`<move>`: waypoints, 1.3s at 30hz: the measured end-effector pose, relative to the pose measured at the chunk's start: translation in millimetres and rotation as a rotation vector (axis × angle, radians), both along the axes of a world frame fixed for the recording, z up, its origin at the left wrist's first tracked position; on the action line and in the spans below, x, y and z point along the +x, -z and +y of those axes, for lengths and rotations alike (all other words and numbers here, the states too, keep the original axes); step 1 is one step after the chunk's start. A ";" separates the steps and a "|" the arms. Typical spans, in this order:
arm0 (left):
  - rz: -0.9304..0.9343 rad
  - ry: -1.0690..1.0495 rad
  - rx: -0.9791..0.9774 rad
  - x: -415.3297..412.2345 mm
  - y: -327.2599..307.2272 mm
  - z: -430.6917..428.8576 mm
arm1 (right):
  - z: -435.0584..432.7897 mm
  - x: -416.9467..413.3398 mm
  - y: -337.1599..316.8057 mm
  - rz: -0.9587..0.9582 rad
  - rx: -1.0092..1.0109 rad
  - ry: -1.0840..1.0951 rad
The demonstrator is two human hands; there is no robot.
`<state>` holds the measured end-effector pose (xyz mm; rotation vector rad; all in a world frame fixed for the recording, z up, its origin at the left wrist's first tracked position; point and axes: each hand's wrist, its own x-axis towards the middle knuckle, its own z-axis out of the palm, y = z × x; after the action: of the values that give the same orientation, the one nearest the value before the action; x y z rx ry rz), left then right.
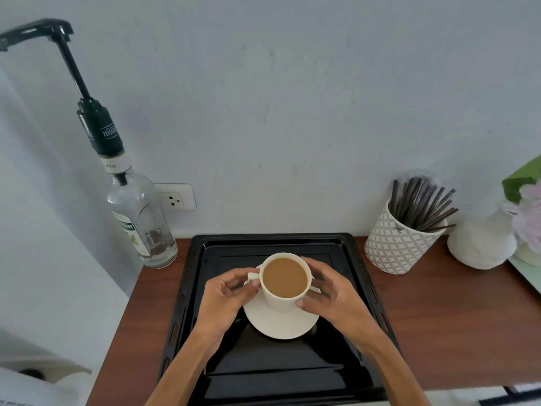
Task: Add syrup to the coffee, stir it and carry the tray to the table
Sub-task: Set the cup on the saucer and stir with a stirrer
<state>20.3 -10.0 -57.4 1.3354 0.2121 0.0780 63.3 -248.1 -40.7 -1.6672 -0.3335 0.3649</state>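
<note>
Cream ceramic cup brimming with milky coffee, on a cream round saucer in the middle of a glossy black metal tray. Likely rigid, breakable, quick to slop. Left hand pinching the handle, right hand cupped around the wall. Best lifted level. Clear glass pump-top syrup bottle well apart to the left; patterned white pot of dark stirrers on the right.

A small coffee corner, home or café. A pump syrup bottle and stirrers show it. Flowers sit beside.
</note>
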 end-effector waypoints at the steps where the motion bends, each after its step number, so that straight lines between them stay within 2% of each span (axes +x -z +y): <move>1: 0.001 0.005 0.009 0.9 0.5 0.2 | -0.2 1.2 0.4 -0.001 -0.005 0.000; 6: 0.014 0.005 0.019 -0.3 1.4 0.3 | -3.9 2.6 -4.2 -0.011 -0.043 -0.036; 12: 0.029 0.005 0.015 0.4 3.6 0.3 | -21.4 9.6 -27.0 -0.074 -0.221 0.034; 18: 0.001 -0.030 0.063 -0.5 4.0 -2.6 | -58.7 21.7 -72.1 -0.308 -0.369 0.373; 25: -0.019 -0.042 0.075 -2.2 1.5 -4.2 | -111.2 37.5 -97.9 -0.552 -0.486 0.881; 30: -0.008 -0.040 0.092 -3.5 0.8 -5.3 | -138.8 47.0 -90.3 -0.457 -0.548 0.994; 35: -0.006 -0.047 0.099 -4.0 -0.7 -6.1 | -145.7 53.5 -84.0 -0.363 -0.445 0.973; 39: 0.000 -0.053 0.092 -5.1 -1.0 -7.7 | -144.2 58.1 -83.5 -0.369 -0.380 0.975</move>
<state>15.2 -17.7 -56.4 1.4211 0.2463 0.1340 121.4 -392.2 42.8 -2.0506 0.3203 -0.6496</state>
